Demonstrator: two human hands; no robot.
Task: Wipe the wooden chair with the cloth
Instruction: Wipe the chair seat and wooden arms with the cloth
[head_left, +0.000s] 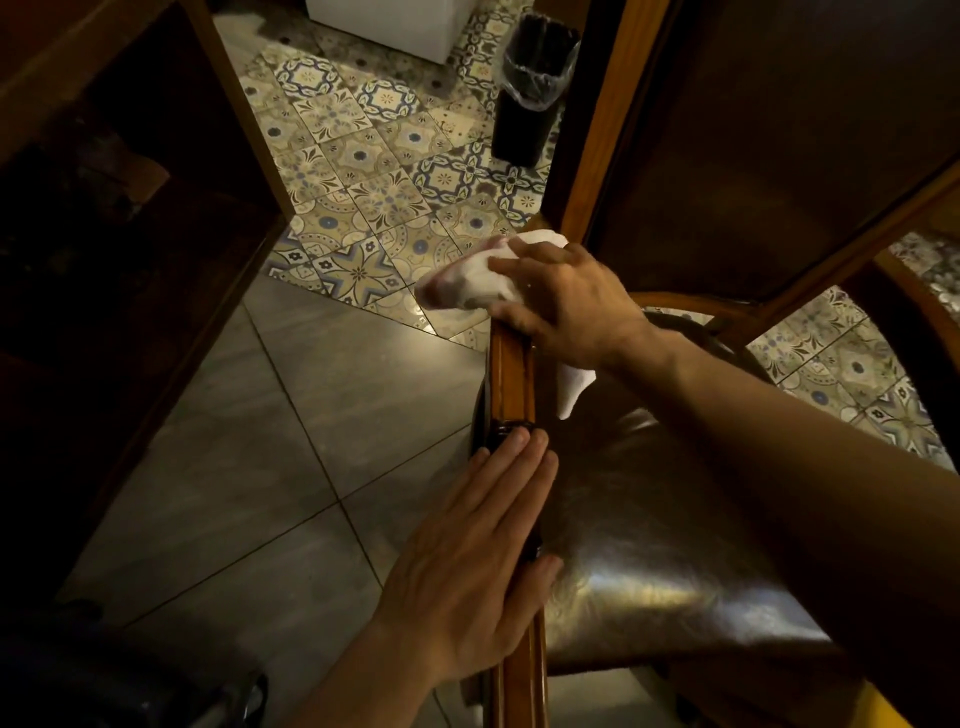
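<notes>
Far left: dark wooden furniture (104, 208) fills the frame edge, detail lost in shadow. Bottom-left corner, a dark object (130, 675) with a shiny bit, can't tell what. Floor (249, 467): plain grey tiles near, patterned tiles further back. Top centre, a white box-like unit (389, 21) on the patterned tiles, just right of it a black bin (530, 98) with a clear liner over the rim. Left hand (467, 561) lies flat on the chair's wooden arm rail (514, 374), fingers straight and together, thumb on the seat side, gripping nothing. Rail runs from bottom centre up toward the backrest post. Right hand (566, 301) is further up the same rail, well apart from the left, fingers spread and pressed down on a white cloth (467, 275); cloth bunches out left past the fingertips, pinkish stain at its left end, one corner hangs below the palm on the seat side. Chair (675, 545): glossy brown leather seat right of the rail, right forearm crossing over it; tall dark backrest with wood frame fills upper right, blocks the floor behind. More patterned tile shows under the backrest at right. No readable writing or labels anywhere.
</notes>
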